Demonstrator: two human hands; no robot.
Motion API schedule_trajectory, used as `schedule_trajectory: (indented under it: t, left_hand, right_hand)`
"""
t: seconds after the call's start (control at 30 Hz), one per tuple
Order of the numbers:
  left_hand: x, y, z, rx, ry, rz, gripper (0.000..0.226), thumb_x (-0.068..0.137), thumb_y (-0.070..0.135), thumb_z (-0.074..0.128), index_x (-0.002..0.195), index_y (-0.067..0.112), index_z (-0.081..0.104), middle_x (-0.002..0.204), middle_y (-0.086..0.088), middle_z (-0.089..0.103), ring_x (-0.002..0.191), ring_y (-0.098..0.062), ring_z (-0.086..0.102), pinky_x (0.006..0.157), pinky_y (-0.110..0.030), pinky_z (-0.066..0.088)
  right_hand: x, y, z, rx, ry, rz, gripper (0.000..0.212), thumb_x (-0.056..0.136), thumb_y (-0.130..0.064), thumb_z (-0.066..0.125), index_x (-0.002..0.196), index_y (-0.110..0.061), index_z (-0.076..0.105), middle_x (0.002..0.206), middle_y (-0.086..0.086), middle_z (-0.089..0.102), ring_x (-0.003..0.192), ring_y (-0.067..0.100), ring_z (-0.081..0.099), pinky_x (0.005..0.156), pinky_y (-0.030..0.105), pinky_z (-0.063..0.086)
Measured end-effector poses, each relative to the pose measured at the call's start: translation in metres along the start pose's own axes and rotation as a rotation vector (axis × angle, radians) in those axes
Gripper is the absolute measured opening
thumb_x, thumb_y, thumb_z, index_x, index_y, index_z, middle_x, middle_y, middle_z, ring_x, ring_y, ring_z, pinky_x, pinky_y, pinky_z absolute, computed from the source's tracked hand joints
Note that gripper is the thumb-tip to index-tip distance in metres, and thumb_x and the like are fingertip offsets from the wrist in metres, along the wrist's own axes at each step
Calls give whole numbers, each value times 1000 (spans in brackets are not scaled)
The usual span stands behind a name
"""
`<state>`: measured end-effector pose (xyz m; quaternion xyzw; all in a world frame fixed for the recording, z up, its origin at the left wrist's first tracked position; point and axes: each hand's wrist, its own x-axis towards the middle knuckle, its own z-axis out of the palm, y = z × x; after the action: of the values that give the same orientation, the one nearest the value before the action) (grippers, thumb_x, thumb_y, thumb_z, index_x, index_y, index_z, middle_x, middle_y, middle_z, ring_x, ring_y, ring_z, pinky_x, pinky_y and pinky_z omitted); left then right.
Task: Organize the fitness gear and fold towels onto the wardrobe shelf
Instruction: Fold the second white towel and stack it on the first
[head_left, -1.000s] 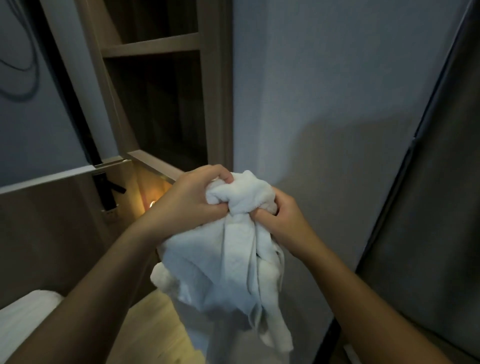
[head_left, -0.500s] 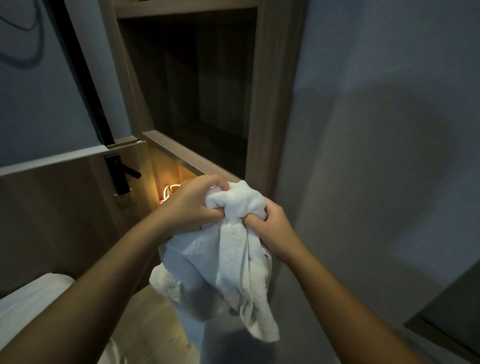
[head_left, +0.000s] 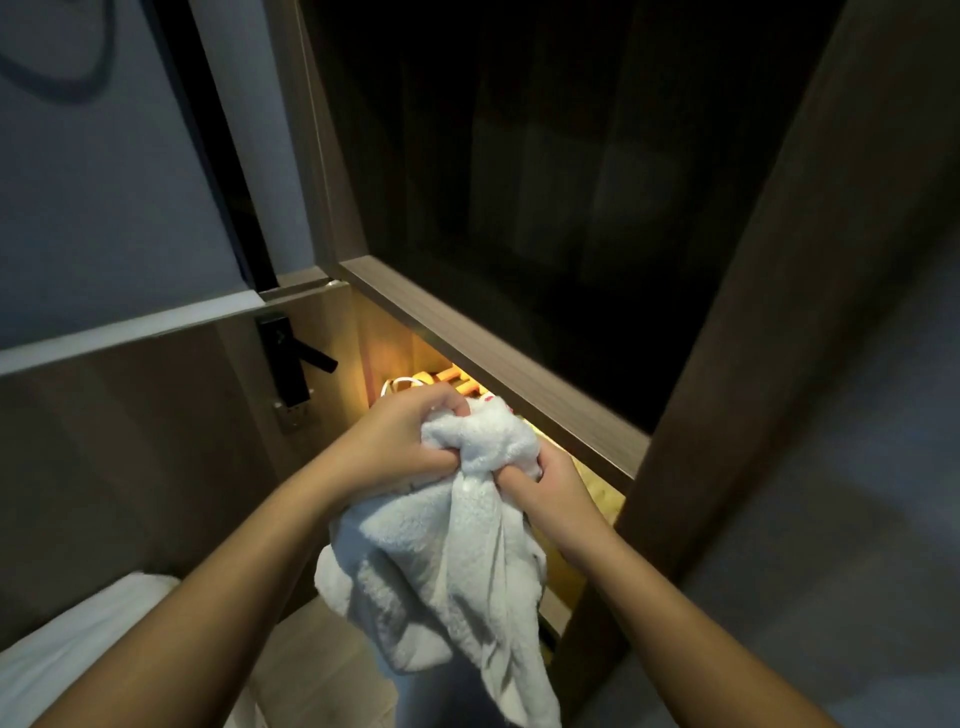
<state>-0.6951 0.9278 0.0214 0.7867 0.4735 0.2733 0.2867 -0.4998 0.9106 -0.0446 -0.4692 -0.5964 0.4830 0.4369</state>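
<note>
Your left hand (head_left: 395, 447) and right hand (head_left: 550, 493) both grip the white towel (head_left: 457, 561) at its bunched top. Your fingers (head_left: 441, 410) are curled into the cloth from either side. The bunch stands up between the two fists; the rest hangs loose below the wrists. The towel is held in the air, just near of the shelf (head_left: 519, 374) edge.

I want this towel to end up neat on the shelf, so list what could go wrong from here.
1. Both the left hand and right hand grip the white towel in one bunched wad, so it may go in crumpled rather than folded.
2. Its loose tail hangs low and could catch on the shelf edge when lifted.
3. The compartment above that edge is dark, so placement may be hard to judge.
</note>
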Motion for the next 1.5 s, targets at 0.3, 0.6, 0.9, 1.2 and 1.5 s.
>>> schedule_trajectory:
  t: [0.3, 0.6, 0.9, 1.2, 1.5]
  left_hand:
    - [72, -89, -44, 29, -162, 36, 37, 75, 14, 69, 104, 33, 58, 98, 13, 57, 88, -8, 56, 75, -29, 49]
    - [125, -185, -47, -55, -430, 190, 34, 74, 15, 71, 101, 33, 58, 99, 12, 62, 90, -4, 58, 74, -24, 50]
    - [53, -283, -5, -192, -485, 407, 37, 72, 8, 72, 96, 35, 61, 103, 17, 62, 89, 8, 56, 69, -5, 43]
    - [-69, -333, -40, -372, -560, 554, 33, 68, 18, 71, 97, 31, 66, 87, 13, 70, 79, -2, 65, 70, -21, 53]
    - [-124, -394, 3, -380, -718, 397, 34, 64, 27, 74, 97, 35, 67, 94, 10, 72, 88, -6, 67, 76, -27, 55]
  right_hand:
    - [79, 17, 53, 5, 159, 94, 26, 73, -35, 62, 98, -31, 66, 84, -6, 70, 73, 4, 65, 59, 19, 49]
    - [113, 59, 129, 60, 539, 189, 20, 86, -9, 58, 100, -21, 67, 90, -2, 73, 81, 9, 65, 66, 22, 49]
    - [54, 134, 240, -25, 755, 50, 20, 90, -7, 57, 94, -23, 67, 88, -3, 73, 79, 2, 66, 66, 19, 51]
    - [-23, 124, 379, -78, 901, -6, 13, 88, -13, 57, 89, -20, 68, 78, -7, 73, 72, 5, 67, 59, 20, 52]
    - [-60, 188, 425, -81, 924, 226, 12, 85, -18, 59, 93, -15, 68, 82, 4, 71, 74, 17, 64, 60, 30, 48]
